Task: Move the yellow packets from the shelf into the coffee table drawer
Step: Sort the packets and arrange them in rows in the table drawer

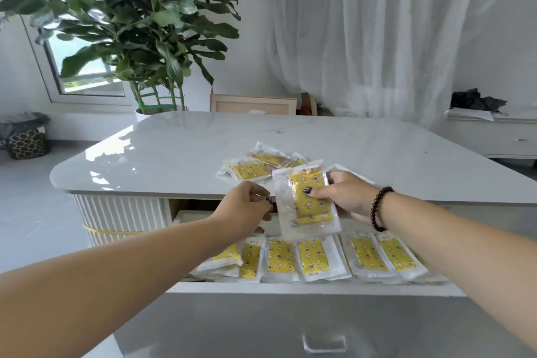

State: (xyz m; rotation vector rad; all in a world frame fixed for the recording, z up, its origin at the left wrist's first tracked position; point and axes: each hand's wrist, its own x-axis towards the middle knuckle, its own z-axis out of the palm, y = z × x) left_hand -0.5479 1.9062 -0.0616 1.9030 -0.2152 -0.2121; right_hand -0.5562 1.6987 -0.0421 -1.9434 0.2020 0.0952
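Yellow packet (308, 200) held upright over the open drawer (290, 288) at 12 o'clock, right hand (345, 196) reaching from 4 o'clock with thumb pinching its face, left hand (247, 212) from 8 o'clock, fingers curled at its edge, whether gripping I cannot tell.

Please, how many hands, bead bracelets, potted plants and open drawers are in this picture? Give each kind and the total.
Hands: 2, left hand, right hand
Bead bracelets: 1
Potted plants: 1
Open drawers: 1
Total: 5
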